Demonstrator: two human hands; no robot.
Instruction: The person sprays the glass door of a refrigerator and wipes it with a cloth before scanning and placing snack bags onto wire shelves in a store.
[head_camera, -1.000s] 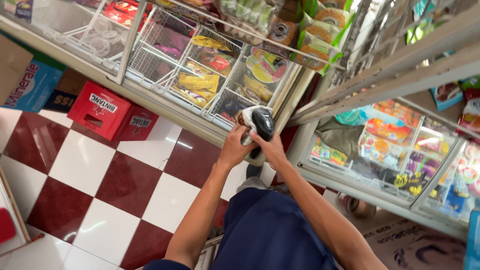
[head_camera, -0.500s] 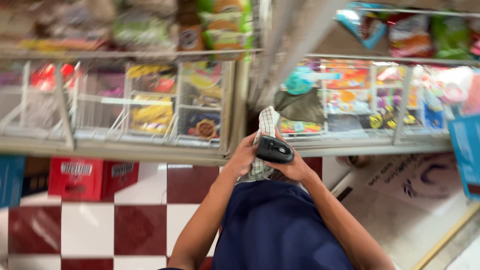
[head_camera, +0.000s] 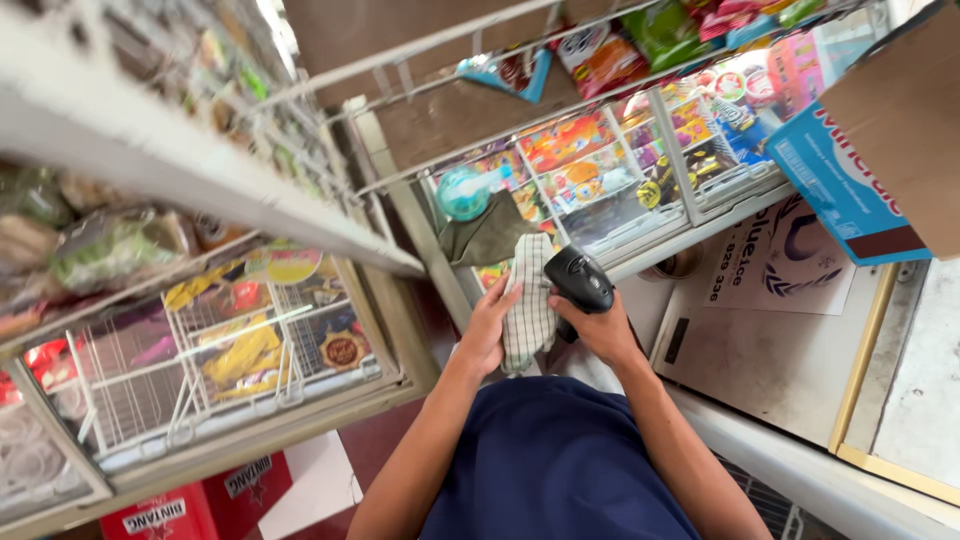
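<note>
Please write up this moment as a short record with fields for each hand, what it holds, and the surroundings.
Left hand: grips a checked cloth, which hangs down between the hands
Right hand: holds a black handheld scanner, head pointing up and away
Contact: cloth lies against the scanner's left side
Clothing: dark blue garment
Ahead: wire racks with bright snack packets
Left: glass-fronted shelf with yellow packets
Lower left: red crates
Right: blue carton

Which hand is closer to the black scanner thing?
Right. The right hand is wrapped around the black scanner, holding it. The left hand is beside it, holding the checked cloth that hangs between the two hands.
</note>
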